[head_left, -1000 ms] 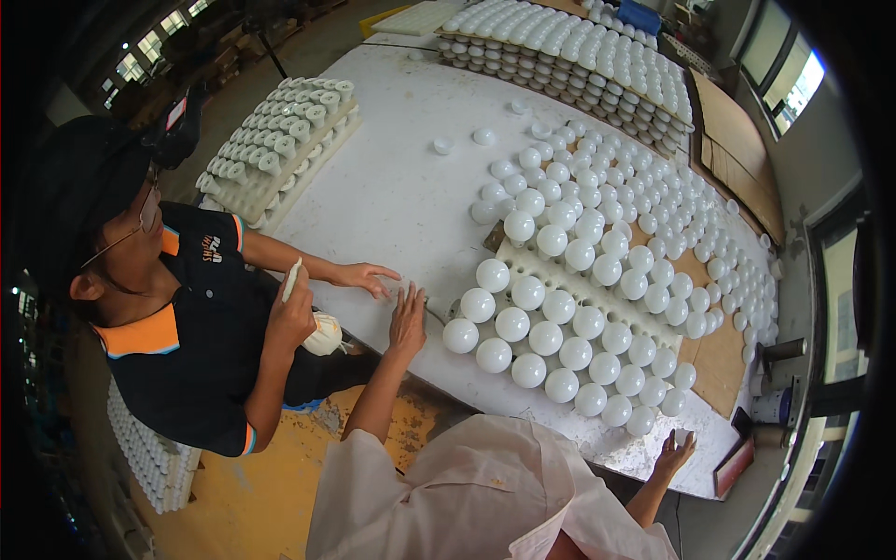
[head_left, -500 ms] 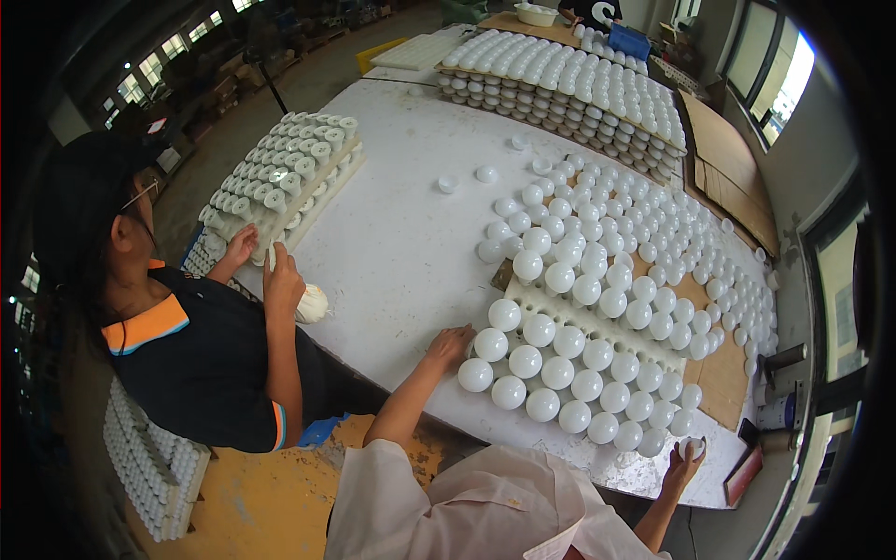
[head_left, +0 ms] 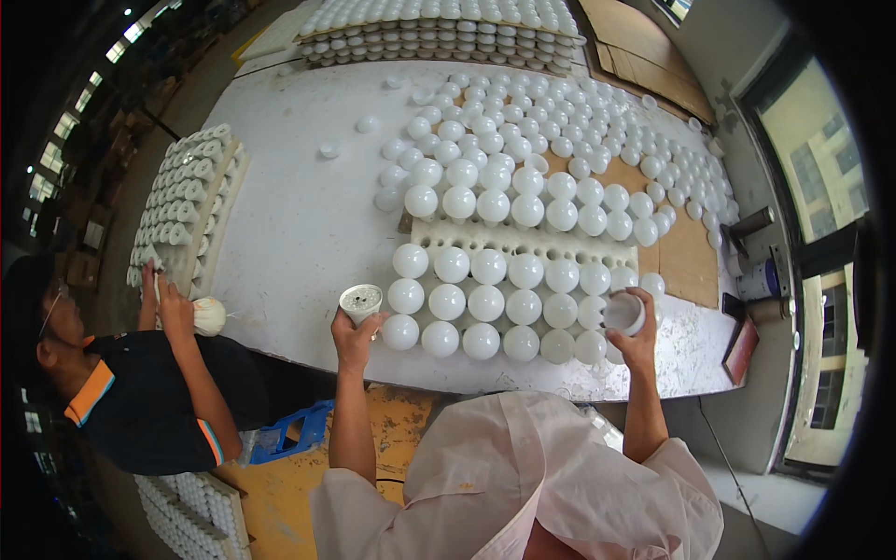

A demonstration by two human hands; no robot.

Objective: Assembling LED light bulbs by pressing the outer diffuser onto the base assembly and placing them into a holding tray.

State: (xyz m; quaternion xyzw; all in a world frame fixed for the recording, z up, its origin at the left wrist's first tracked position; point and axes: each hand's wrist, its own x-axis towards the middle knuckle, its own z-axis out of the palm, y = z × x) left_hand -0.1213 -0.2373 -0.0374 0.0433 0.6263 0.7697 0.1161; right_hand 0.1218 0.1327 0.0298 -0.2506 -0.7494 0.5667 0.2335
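My left hand grips a white cone-shaped LED bulb base, its round face with small dots turned up. In my right hand is a white, hollow bulb cover, its open mouth toward me. Between the two hands stand rows of round white bulbs in a pale tray with holes. The left hand is just beside the tray's left end; the right is at its right end, partly in front of the last bulbs.
Many loose white covers spread over cardboard on the white table. Stacked bulb trays stand at the far side. On the left, a co-worker handles a part beside a tray of white bases.
My left hand has left the tray edge and now holds a bulb base. The right hand has come up and inward with a cover. The view has shifted toward the right.
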